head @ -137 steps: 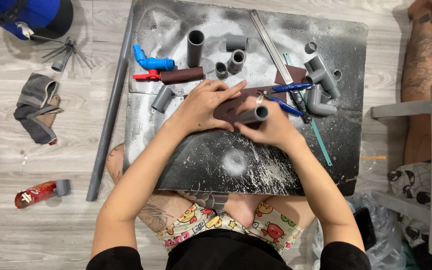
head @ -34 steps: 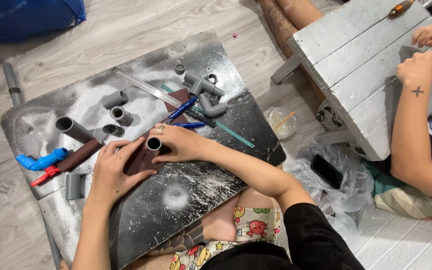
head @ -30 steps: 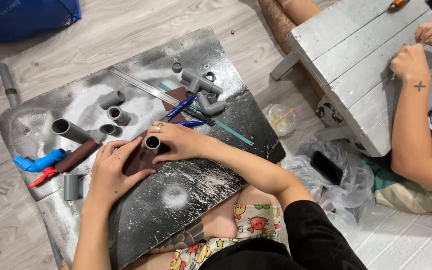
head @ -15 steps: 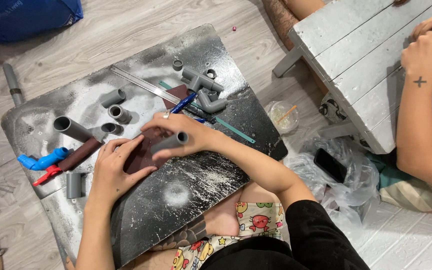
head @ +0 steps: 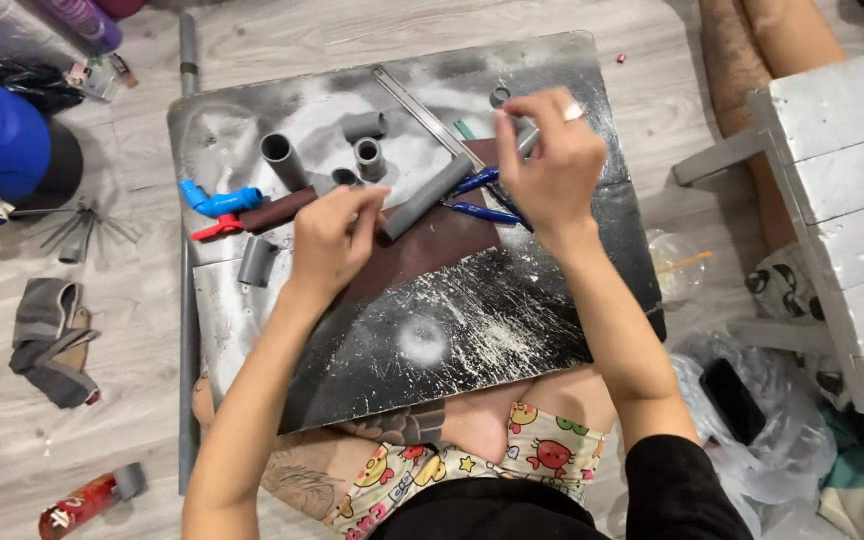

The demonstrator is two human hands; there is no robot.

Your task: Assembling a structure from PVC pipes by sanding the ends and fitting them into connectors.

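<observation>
Right hand (head: pixel 550 160) has lifted off the grey pipe (head: pixel 428 196); fingers pinched, contents unclear. Left hand (head: pixel 330 240) now grips the pipe's end alone on the sandpaper (head: pixel 432 245), so I judge sanding paused.

I see the left hand (head: pixel 332 240) at frame centre gripping one end of a grey pipe (head: pixel 430 196), which lies diagonally over a maroon sheet (head: pixel 432 245) on the dark board (head: pixel 472 320). The right hand (head: pixel 549 160), raised upper right of centre, pinches something small; I cannot identify it. Blue pens (head: pixel 480 205) lie between both hands
</observation>
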